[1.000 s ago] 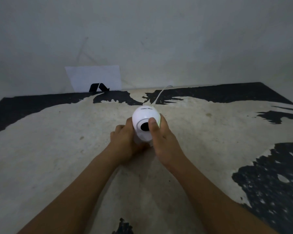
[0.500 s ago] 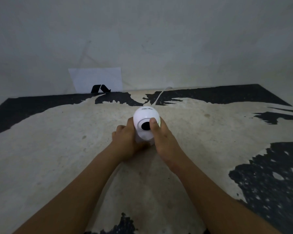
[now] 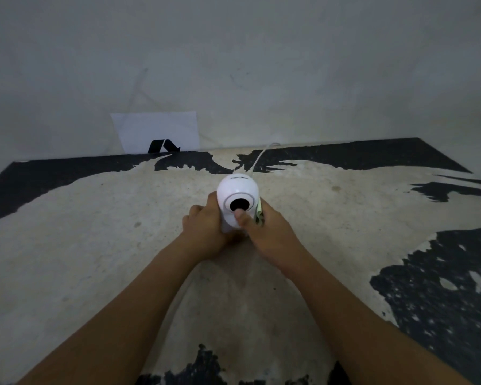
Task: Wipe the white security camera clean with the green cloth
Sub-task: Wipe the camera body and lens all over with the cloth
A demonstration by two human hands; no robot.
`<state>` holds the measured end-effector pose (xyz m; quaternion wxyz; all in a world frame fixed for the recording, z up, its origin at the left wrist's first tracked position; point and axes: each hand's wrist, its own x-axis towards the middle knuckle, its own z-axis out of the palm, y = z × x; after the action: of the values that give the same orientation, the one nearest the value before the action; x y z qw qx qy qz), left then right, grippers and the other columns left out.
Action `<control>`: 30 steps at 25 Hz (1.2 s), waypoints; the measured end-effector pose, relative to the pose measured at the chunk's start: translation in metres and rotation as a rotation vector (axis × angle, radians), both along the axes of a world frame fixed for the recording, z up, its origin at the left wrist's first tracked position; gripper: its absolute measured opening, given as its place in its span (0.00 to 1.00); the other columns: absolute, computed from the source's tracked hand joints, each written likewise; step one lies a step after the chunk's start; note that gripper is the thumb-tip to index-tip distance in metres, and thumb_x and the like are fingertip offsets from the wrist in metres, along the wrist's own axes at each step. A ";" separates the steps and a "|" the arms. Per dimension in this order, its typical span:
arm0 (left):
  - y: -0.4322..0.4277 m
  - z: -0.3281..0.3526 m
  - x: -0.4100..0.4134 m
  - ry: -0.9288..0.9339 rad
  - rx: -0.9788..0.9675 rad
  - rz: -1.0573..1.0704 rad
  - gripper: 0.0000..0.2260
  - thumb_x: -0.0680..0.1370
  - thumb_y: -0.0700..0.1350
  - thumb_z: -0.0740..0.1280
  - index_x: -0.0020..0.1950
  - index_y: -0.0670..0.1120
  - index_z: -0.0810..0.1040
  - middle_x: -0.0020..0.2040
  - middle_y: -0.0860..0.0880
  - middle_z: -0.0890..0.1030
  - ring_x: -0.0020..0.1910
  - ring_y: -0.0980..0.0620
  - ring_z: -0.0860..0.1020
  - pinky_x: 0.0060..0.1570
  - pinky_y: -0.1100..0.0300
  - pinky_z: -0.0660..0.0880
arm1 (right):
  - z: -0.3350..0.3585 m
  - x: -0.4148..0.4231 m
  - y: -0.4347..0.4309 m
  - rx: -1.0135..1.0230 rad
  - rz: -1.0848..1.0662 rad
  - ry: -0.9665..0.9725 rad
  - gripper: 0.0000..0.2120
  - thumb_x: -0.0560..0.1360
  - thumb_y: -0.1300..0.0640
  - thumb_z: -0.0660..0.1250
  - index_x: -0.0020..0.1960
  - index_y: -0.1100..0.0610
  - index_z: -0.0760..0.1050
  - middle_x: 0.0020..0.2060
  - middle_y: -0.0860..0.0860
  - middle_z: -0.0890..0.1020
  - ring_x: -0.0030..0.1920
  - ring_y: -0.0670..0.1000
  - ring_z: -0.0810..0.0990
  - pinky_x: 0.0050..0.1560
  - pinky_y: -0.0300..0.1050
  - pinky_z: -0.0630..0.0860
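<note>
The white security camera (image 3: 237, 190), round-headed with a black lens facing me, stands at the middle of the worn surface. My left hand (image 3: 206, 232) grips its lower body from the left. My right hand (image 3: 270, 234) is pressed to its right side, the thumb lying over the lower edge of the lens. A thin strip of the green cloth (image 3: 259, 213) shows between my right fingers and the camera; the remainder is hidden in that hand.
A white cable (image 3: 258, 157) runs from behind the camera to the back wall. A white sheet with a black mark (image 3: 157, 133) leans on the wall at back left. The surface (image 3: 95, 232) is beige with black patches.
My right thumb has slid down the camera's front, from beside the lens to its lower edge. The camera and my left hand have stayed in place.
</note>
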<state>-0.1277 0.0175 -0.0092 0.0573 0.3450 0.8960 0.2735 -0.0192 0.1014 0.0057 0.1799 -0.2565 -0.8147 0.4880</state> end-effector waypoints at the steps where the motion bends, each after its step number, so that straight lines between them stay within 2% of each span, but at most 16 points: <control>1: 0.000 -0.002 -0.001 0.007 0.012 -0.001 0.37 0.69 0.59 0.70 0.71 0.49 0.56 0.65 0.42 0.73 0.63 0.40 0.68 0.57 0.50 0.64 | -0.003 0.003 0.001 0.077 -0.028 -0.041 0.17 0.76 0.48 0.64 0.63 0.52 0.73 0.51 0.45 0.78 0.51 0.46 0.77 0.49 0.40 0.70; 3: -0.001 -0.003 -0.001 -0.006 0.021 0.015 0.37 0.68 0.60 0.70 0.71 0.50 0.57 0.64 0.43 0.73 0.63 0.40 0.68 0.56 0.51 0.63 | -0.001 0.008 0.001 0.186 -0.084 -0.074 0.05 0.77 0.58 0.60 0.48 0.57 0.75 0.38 0.46 0.77 0.39 0.46 0.74 0.40 0.40 0.67; 5: 0.000 -0.001 0.000 -0.017 0.005 0.018 0.38 0.67 0.60 0.71 0.70 0.50 0.57 0.64 0.43 0.73 0.62 0.40 0.68 0.54 0.52 0.62 | 0.004 0.016 0.000 0.255 -0.113 -0.088 0.08 0.76 0.63 0.58 0.40 0.60 0.72 0.30 0.49 0.72 0.30 0.45 0.68 0.33 0.40 0.64; 7: -0.002 0.002 0.001 -0.029 -0.051 0.027 0.37 0.67 0.60 0.71 0.70 0.50 0.58 0.64 0.43 0.72 0.64 0.40 0.66 0.55 0.51 0.62 | 0.010 0.027 -0.003 0.262 -0.083 -0.058 0.09 0.77 0.63 0.58 0.44 0.62 0.76 0.33 0.52 0.75 0.31 0.44 0.68 0.30 0.35 0.66; 9: -0.012 0.010 0.007 -0.018 -0.073 0.066 0.32 0.71 0.56 0.69 0.70 0.51 0.60 0.67 0.43 0.71 0.67 0.40 0.63 0.61 0.48 0.62 | 0.019 0.041 -0.006 0.167 -0.017 -0.005 0.10 0.78 0.60 0.59 0.49 0.60 0.79 0.37 0.52 0.78 0.34 0.44 0.71 0.32 0.32 0.67; 10: -0.019 0.013 0.011 -0.013 -0.027 0.103 0.28 0.73 0.52 0.66 0.71 0.51 0.61 0.69 0.45 0.69 0.69 0.40 0.61 0.63 0.47 0.61 | 0.024 0.047 -0.007 0.087 0.028 0.016 0.10 0.78 0.59 0.59 0.50 0.57 0.79 0.37 0.51 0.79 0.35 0.44 0.73 0.33 0.33 0.67; 12: -0.039 0.021 0.024 -0.127 0.221 0.129 0.22 0.78 0.49 0.61 0.71 0.53 0.62 0.71 0.47 0.67 0.70 0.43 0.61 0.66 0.46 0.62 | 0.032 0.054 -0.007 -0.031 0.113 0.066 0.11 0.78 0.59 0.59 0.51 0.52 0.80 0.40 0.49 0.82 0.37 0.46 0.77 0.38 0.39 0.72; 14: -0.058 0.031 0.041 -0.422 0.444 0.028 0.21 0.76 0.58 0.60 0.68 0.56 0.65 0.68 0.51 0.69 0.67 0.49 0.66 0.63 0.50 0.67 | 0.036 0.054 -0.010 -0.048 0.182 0.090 0.12 0.78 0.60 0.60 0.51 0.51 0.80 0.43 0.51 0.84 0.42 0.50 0.80 0.43 0.43 0.76; 16: -0.069 0.037 0.054 -0.593 0.447 -0.073 0.23 0.70 0.62 0.63 0.62 0.54 0.72 0.62 0.51 0.75 0.60 0.50 0.74 0.56 0.53 0.74 | 0.037 0.048 -0.015 -0.042 0.236 0.082 0.10 0.78 0.59 0.61 0.51 0.50 0.80 0.45 0.51 0.83 0.44 0.49 0.80 0.45 0.41 0.76; 18: -0.075 0.036 0.052 -0.608 0.560 -0.022 0.14 0.73 0.52 0.68 0.55 0.47 0.78 0.52 0.46 0.82 0.51 0.47 0.80 0.47 0.57 0.79 | 0.037 0.042 -0.014 -0.101 0.229 0.106 0.07 0.77 0.57 0.64 0.51 0.49 0.79 0.46 0.51 0.82 0.43 0.47 0.79 0.46 0.43 0.77; 19: -0.076 0.035 0.047 -0.650 0.661 0.069 0.09 0.75 0.46 0.67 0.53 0.45 0.79 0.49 0.45 0.83 0.49 0.46 0.81 0.45 0.57 0.79 | 0.036 0.040 -0.009 -0.158 0.187 0.139 0.07 0.76 0.56 0.65 0.51 0.49 0.79 0.46 0.52 0.82 0.43 0.48 0.79 0.47 0.46 0.78; 21: -0.076 0.032 0.032 -0.808 0.876 0.258 0.08 0.77 0.41 0.64 0.54 0.44 0.78 0.51 0.44 0.84 0.50 0.46 0.82 0.48 0.52 0.79 | 0.032 0.034 0.004 -0.266 0.051 0.202 0.07 0.76 0.55 0.65 0.54 0.49 0.78 0.49 0.52 0.81 0.46 0.50 0.80 0.49 0.50 0.78; 23: -0.070 0.033 0.017 -0.881 1.012 0.354 0.10 0.78 0.40 0.62 0.58 0.44 0.77 0.52 0.45 0.82 0.51 0.47 0.82 0.50 0.50 0.78 | 0.028 0.024 0.013 -0.287 -0.048 0.214 0.13 0.77 0.52 0.64 0.61 0.49 0.73 0.58 0.49 0.78 0.55 0.50 0.78 0.58 0.52 0.77; 26: -0.046 0.032 0.012 -0.766 0.915 0.384 0.08 0.78 0.42 0.62 0.56 0.46 0.75 0.51 0.45 0.81 0.46 0.47 0.80 0.49 0.50 0.77 | 0.023 0.010 0.012 -0.302 0.012 0.214 0.25 0.76 0.49 0.64 0.71 0.46 0.63 0.68 0.46 0.69 0.64 0.48 0.72 0.63 0.50 0.72; 29: -0.025 0.025 0.024 -0.586 0.709 0.255 0.04 0.79 0.42 0.59 0.52 0.47 0.72 0.47 0.45 0.79 0.41 0.49 0.78 0.40 0.53 0.76 | 0.015 0.001 0.009 -0.329 0.081 0.253 0.27 0.76 0.48 0.65 0.73 0.47 0.62 0.68 0.46 0.71 0.63 0.46 0.74 0.64 0.48 0.73; 30: -0.021 0.021 0.027 -0.528 0.659 0.207 0.05 0.79 0.42 0.58 0.52 0.48 0.72 0.48 0.46 0.78 0.42 0.51 0.77 0.41 0.54 0.76 | 0.013 -0.001 0.010 -0.321 0.083 0.260 0.27 0.75 0.47 0.65 0.72 0.48 0.63 0.68 0.47 0.73 0.63 0.47 0.75 0.64 0.50 0.73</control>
<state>-0.1004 -0.0037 0.0116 0.1435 0.1714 0.7455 0.6279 -0.0204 0.1110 0.0186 0.2200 -0.1831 -0.7063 0.6475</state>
